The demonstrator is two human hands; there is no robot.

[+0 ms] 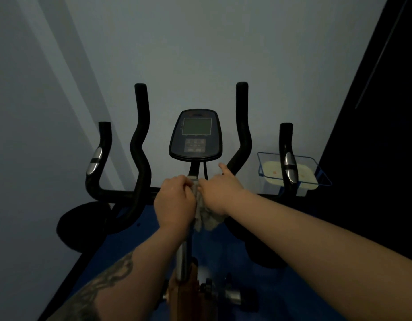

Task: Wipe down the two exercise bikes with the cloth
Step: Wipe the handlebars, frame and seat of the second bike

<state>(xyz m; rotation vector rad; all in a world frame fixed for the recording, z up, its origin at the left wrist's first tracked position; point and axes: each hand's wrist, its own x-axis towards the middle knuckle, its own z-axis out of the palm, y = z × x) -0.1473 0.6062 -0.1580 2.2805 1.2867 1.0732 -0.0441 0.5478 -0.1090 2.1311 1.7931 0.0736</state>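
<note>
An exercise bike stands in front of me, its black handlebars (140,144) curving up on both sides and its console (195,135) with a grey screen in the middle. A grey cloth (206,218) hangs against the silver handlebar post (183,258). My left hand (175,202) is curled round the top of the post and the cloth's edge. My right hand (220,193) grips the cloth from the right, index finger pointing up toward the console. Only one bike is in view.
A pale wall rises close behind the bike. At the right a clear blue-rimmed tray (293,172) with something cream-coloured sits behind the right grip. The floor (131,239) is blue. A dark panel (385,112) fills the right side. A brown frame part (188,295) lies below the post.
</note>
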